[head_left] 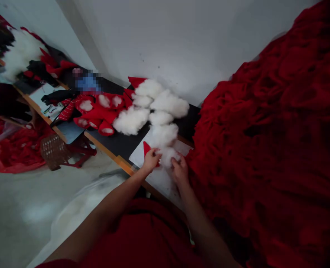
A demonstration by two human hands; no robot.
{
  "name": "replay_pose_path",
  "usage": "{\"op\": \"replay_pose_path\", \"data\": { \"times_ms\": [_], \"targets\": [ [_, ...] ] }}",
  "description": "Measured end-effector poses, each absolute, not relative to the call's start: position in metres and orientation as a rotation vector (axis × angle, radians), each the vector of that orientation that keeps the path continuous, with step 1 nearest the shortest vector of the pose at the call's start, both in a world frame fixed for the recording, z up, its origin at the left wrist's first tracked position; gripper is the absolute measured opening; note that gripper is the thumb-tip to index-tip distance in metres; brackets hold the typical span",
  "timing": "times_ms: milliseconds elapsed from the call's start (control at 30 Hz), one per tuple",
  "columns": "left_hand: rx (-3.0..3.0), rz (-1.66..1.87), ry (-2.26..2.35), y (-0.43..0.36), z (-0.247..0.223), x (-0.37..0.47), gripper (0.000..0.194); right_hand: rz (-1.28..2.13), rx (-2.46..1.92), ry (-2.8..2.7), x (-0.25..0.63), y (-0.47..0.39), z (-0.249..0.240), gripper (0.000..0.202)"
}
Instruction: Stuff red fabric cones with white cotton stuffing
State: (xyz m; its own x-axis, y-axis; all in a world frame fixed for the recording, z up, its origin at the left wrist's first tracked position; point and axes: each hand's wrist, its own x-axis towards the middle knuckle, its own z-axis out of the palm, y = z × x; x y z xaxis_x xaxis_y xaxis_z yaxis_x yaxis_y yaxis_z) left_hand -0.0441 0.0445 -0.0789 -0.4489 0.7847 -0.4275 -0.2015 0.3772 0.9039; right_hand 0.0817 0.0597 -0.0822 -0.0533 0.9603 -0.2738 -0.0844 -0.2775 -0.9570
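Observation:
My left hand (pixel 151 160) is closed on a small red fabric piece (pixel 146 147), whose pointed end sticks up beyond the fingers. Facing it, my right hand (pixel 180 169) has its fingers closed on a tuft of white stuffing (pixel 168 155). The tuft spans the gap between both hands; whether part of it is inside the red piece, I cannot tell. Both hands are over a white sheet (pixel 162 180) on the dark table. Just beyond them lie several fluffy clumps of stuffing (pixel 169 103).
To the right rises a large heap of red fabric (pixel 265 130). Red pieces with white stuffing showing (pixel 105 108) lie left on the table (pixel 106 140). A brown stool (pixel 54 150) and red bags (pixel 22 149) stand on the floor. A person's arm (pixel 31 115) shows far left.

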Motion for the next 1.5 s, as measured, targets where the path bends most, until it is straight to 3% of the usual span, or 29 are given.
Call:
{"op": "replay_pose_path", "data": {
  "times_ms": [100, 233, 300, 467, 567, 700, 767, 900, 967, 1167, 1300, 1367, 1500],
  "targets": [
    [0.488, 1.306, 1.670, 0.046, -0.077, -0.053, 0.019, 1.275, -1.427, -1.199, 0.086, 0.073, -0.077, 0.037],
    [0.489, 1.329, 1.649, 0.041, -0.066, -0.071, 0.017, 0.790, -1.456, -1.739, 0.079, 0.076, -0.058, 0.044],
    [0.515, 1.323, 1.633, 0.040, -0.060, -0.074, 0.016, 0.738, -1.328, -1.954, 0.065, 0.068, -0.048, 0.046],
    [0.639, 1.306, 1.466, 0.044, -0.045, -0.071, 0.025, 0.971, -1.091, -2.071, 0.037, 0.063, -0.045, 0.038],
    [0.809, 1.250, 1.381, 0.044, -0.043, -0.077, 0.042, 0.998, -1.212, -1.969, 0.041, 0.077, -0.055, 0.032],
    [1.306, 1.038, 1.598, 0.049, -0.056, -0.079, 0.069, 1.207, -1.356, -1.759, 0.052, 0.093, -0.061, 0.024],
    [1.495, 0.917, 1.702, 0.054, -0.067, -0.072, 0.065, 1.269, -1.401, -1.709, 0.054, 0.096, -0.060, 0.022],
    [1.633, 0.839, 1.840, 0.066, -0.086, -0.054, 0.027, 1.096, -1.372, -1.791, 0.057, 0.099, -0.056, 0.016],
    [1.661, 0.826, 1.824, 0.075, -0.091, -0.049, 0.019, 1.151, -1.372, -1.706, 0.059, 0.099, -0.052, 0.012],
    [1.672, 0.794, 1.854, 0.091, -0.088, -0.055, 0.018, 1.545, -1.238, -1.022, 0.074, 0.100, -0.016, 0.027],
    [1.625, 0.890, 1.895, 0.054, -0.077, -0.072, 0.072, 1.677, -0.989, -0.791, 0.091, 0.099, 0.011, 0.027],
    [1.522, 0.978, 1.907, 0.024, -0.077, -0.078, 0.068, 1.748, -0.947, -0.726, 0.095, 0.094, 0.012, 0.027],
    [1.304, 1.038, 1.963, -0.015, -0.092, -0.083, 0.040, 1.889, -0.964, -0.599, 0.092, 0.082, -0.007, 0.027]
  ]
}}
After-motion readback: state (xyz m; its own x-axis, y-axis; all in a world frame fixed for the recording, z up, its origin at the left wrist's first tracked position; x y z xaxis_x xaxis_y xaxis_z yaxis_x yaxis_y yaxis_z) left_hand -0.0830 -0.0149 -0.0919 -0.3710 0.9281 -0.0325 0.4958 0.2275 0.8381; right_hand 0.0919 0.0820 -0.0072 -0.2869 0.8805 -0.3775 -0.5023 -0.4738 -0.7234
